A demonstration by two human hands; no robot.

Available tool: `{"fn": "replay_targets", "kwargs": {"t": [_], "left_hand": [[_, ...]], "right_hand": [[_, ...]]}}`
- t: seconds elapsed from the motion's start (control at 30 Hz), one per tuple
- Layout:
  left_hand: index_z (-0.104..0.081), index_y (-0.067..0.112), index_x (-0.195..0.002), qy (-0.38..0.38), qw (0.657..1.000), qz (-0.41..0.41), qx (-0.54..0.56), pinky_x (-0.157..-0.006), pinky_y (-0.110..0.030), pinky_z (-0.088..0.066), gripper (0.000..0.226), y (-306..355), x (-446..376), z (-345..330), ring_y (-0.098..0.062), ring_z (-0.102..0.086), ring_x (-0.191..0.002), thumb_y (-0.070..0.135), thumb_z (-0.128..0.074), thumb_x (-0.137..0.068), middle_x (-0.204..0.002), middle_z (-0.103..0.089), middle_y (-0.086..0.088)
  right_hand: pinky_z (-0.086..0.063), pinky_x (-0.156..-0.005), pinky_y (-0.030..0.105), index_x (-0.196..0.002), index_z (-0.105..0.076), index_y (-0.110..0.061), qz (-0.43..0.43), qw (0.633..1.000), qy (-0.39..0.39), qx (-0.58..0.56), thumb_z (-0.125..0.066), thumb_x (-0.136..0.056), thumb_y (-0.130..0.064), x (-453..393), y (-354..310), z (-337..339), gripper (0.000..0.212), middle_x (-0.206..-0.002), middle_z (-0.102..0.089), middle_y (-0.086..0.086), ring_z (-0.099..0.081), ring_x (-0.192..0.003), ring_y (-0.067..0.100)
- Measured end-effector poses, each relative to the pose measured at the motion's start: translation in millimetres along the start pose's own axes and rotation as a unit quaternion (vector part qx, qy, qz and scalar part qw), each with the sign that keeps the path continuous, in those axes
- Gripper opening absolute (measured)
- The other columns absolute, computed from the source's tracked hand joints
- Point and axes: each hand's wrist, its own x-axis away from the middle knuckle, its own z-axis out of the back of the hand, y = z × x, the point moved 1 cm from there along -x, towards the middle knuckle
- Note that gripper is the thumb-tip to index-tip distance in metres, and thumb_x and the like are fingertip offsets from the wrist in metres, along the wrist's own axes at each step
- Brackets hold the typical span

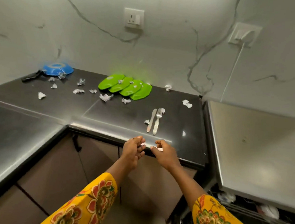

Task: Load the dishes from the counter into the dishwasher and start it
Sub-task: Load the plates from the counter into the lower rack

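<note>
A person's left hand (pixel 132 152) and right hand (pixel 164 153) hover at the edge of the dark counter (pixel 118 113), fingers loosely curled and holding nothing. 4 overlapping green plates (pixel 125 88) lie near the wall; a blue dish (pixel 58 69) sits far left. A knife (pixel 151 120) and fork (pixel 157 121) lie side by side. The dishwasher (pixel 240 218) stands open at lower right.

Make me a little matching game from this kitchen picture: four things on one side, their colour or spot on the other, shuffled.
Things:
1. overlapping plates
2. bowl
3. fork
4. wall socket

Descriptions:
A. blue, at the counter's far left corner
B. on the marble wall above the counter
C. green, in a row near the wall
D. lying beside a knife, near the counter's front edge

Pairs: 1-C, 2-A, 3-D, 4-B
</note>
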Motion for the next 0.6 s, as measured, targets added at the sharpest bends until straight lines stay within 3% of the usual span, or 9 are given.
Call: {"fn": "replay_targets", "kwargs": {"t": [0.1, 0.2, 0.47, 0.6], "left_hand": [[-0.058, 0.013, -0.11, 0.004, 1.0, -0.015, -0.001, -0.087, -0.034, -0.04, 0.019, 36.7, -19.7, 16.4, -0.022, -0.057, -0.106, 0.022, -0.047, -0.097, -0.107, -0.063, -0.001], [-0.057, 0.014, -0.111, 0.001, 1.0, -0.027, -0.001, -0.087, -0.034, -0.04, 0.019, 69.7, -34.5, 32.8, -0.022, -0.055, -0.112, 0.023, -0.048, -0.097, -0.108, -0.062, -0.001], [-0.05, 0.008, -0.131, 0.052, 0.997, -0.048, 0.014, -0.09, -0.035, -0.041, 0.038, 128.1, -67.6, 81.8, -0.023, -0.049, -0.118, 0.024, -0.05, -0.096, -0.136, -0.049, -0.007], [-0.05, 0.01, -0.127, 0.063, 0.996, -0.055, 0.022, -0.091, -0.035, -0.039, 0.033, 144.2, -81.1, 100.6, -0.026, -0.047, -0.123, 0.024, -0.049, -0.097, -0.132, -0.048, -0.007]], "right_hand": [[-0.036, -0.084, 0.021, -0.128, -0.052, -0.014, 0.011, 1.0, -0.002, -0.012, -0.057, -0.091, -0.032, -24.7, -32.4, -9.9, 0.041, -0.125, -0.056, 0.005, -0.052, -0.114, 0.017], [-0.037, -0.084, 0.023, -0.127, -0.053, -0.015, 0.011, 1.0, 0.01, -0.024, -0.058, -0.09, -0.033, -45.6, -58.7, -18.2, 0.042, -0.123, -0.058, 0.006, -0.054, -0.112, 0.019], [-0.04, -0.09, 0.028, -0.126, -0.053, -0.011, 0.001, 1.0, 0.003, -0.023, -0.057, -0.091, -0.034, -87.6, -105.7, -54.1, 0.042, -0.122, -0.058, 0.009, -0.055, -0.112, 0.022], [-0.042, -0.089, 0.029, -0.126, -0.053, -0.01, -0.001, 0.999, -0.023, -0.023, -0.057, -0.091, -0.031, -104.6, -119.9, -86.4, 0.041, -0.121, -0.059, 0.01, -0.056, -0.109, 0.022]]}}
